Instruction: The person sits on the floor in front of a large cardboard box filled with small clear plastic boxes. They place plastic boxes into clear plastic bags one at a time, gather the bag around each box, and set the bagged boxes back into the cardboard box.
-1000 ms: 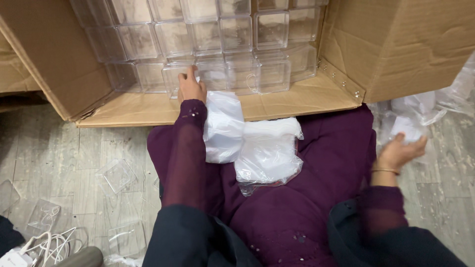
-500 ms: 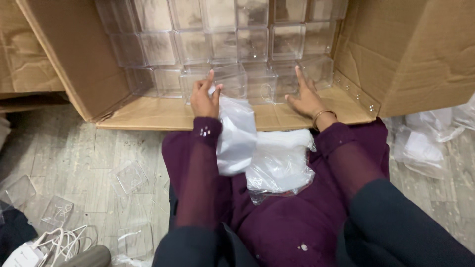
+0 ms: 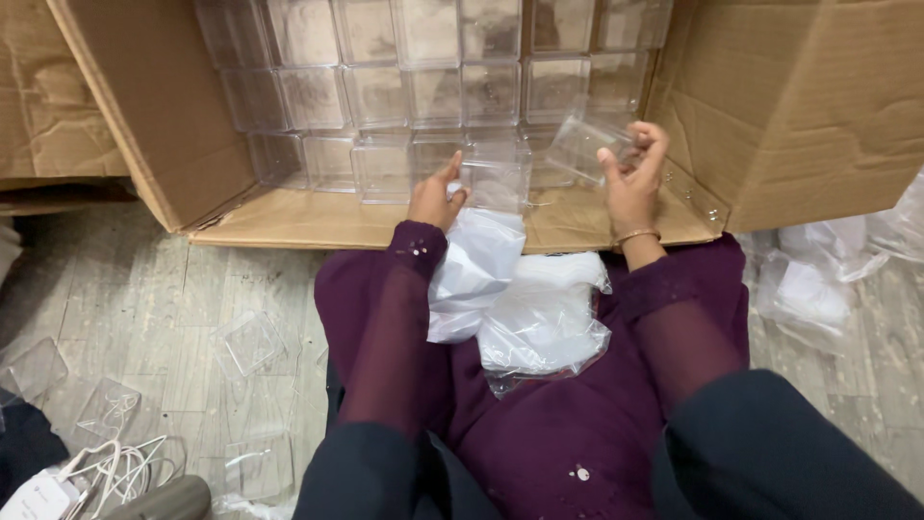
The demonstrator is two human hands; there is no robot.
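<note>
The person sits on the floor facing a big cardboard box that lies on its side with its mouth toward them, and everything here is easiest placed from that box. Deep inside it, rows of clear plastic boxes are stacked against the back.

The right hand is lifted at the box's right inner wall, just inside the mouth. Its fingers are curled loosely around one clear plastic case, thumb on the near side and the other fingers over the top edge, so the case is held up off the cardboard and tilted, its flat face turned partly toward the camera. The case lies up and to the left of that hand, toward the stacked rows.

The left hand rests lower, on the box's bottom flap near the middle of the mouth. It is half closed, thumb raised, pinching the top of a white plastic bag that trails out of the box and down over the lap. A second clear case stands just to the right of that hand, touching or nearly touching the fingers; I cannot tell which.

Between the two hands the held case is plainly nearer the right one.

On the floor to the left of the box lie several loose clear lids and a white cord.
</note>
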